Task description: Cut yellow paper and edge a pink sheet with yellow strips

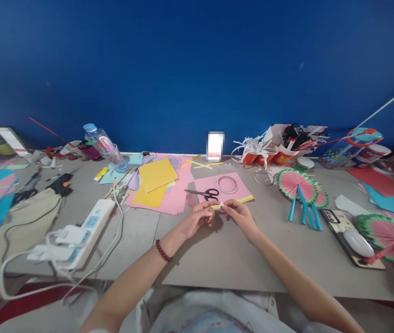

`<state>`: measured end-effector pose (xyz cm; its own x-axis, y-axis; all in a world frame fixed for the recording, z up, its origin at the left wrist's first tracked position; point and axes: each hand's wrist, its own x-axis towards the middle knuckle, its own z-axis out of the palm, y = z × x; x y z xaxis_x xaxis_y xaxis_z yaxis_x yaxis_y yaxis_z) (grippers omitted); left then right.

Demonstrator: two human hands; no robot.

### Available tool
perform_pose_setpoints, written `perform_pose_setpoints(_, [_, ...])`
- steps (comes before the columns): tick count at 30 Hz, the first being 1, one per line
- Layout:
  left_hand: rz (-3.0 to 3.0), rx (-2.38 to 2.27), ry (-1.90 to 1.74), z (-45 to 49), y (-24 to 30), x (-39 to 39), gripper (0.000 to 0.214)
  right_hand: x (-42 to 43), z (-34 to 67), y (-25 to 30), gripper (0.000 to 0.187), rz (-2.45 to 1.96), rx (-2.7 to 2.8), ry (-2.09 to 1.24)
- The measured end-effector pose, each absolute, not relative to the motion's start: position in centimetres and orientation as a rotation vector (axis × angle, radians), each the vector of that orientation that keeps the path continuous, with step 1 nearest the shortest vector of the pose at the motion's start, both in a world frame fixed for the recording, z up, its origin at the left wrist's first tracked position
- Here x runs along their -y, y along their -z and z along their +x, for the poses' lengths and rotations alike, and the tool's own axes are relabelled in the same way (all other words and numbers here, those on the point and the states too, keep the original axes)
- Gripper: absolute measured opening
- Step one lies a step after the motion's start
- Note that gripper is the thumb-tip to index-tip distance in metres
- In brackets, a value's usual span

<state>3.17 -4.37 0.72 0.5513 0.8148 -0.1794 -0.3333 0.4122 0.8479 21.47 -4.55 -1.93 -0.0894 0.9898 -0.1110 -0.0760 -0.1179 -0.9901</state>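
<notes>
My left hand [201, 216] is closed, its fingers curled and the index finger reaching toward my right hand; what it grips, if anything, is too small to make out. My right hand [237, 214] pinches a tiny white piece [222, 205], perhaps paper or tape, at the left hand's fingertips. Just behind the hands lies a pink sheet [241, 185] with a yellow strip [247, 200] along its front edge. A roll of tape [227, 184] rests flat on that sheet. Black-handled scissors [210, 194] lie partly on it, blades pointing left.
Yellow paper squares [158, 175] top a pink stack at the left. Nearer stands a white power strip [90, 231] with looping cables. A tilted water bottle [104, 145] and a phone [215, 145] are behind. Paper fans [296, 186], cups [283, 156] and a computer mouse [358, 243] occupy the right.
</notes>
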Motion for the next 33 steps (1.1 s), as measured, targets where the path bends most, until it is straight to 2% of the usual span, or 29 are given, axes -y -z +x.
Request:
perform_pose_setpoints(11, [0.867, -0.654, -0.765, 3.1, -0.3, 4.2, 0.047, 4.5, 21.3, 2.0, 0.04, -1.218, 1.04, -1.447])
perform_pose_setpoints(16, [0.921, -0.71, -0.746, 3.1, -0.4, 4.1, 0.048, 4.5, 21.4, 1.9, 0.035, -1.233, 1.102, -1.404])
perform_pose_setpoints(25, [1.553, -1.09, -0.944, 3.4, -0.4, 4.7, 0.039, 4.6, 21.3, 1.7, 0.032, -1.266, 1.142, -1.399])
perform_pose_setpoints(28, [1.501, -1.076, -0.956, 3.6, 0.0, 4.6, 0.033, 4.7, 21.0, 1.6, 0.033, -1.247, 1.14, -1.401])
perform_pose_setpoints(33, [1.293, -1.046, -0.94, 3.8, 1.0, 4.1, 0.038, 5.0, 20.5, 1.3, 0.034, -1.214, 1.189, -1.392])
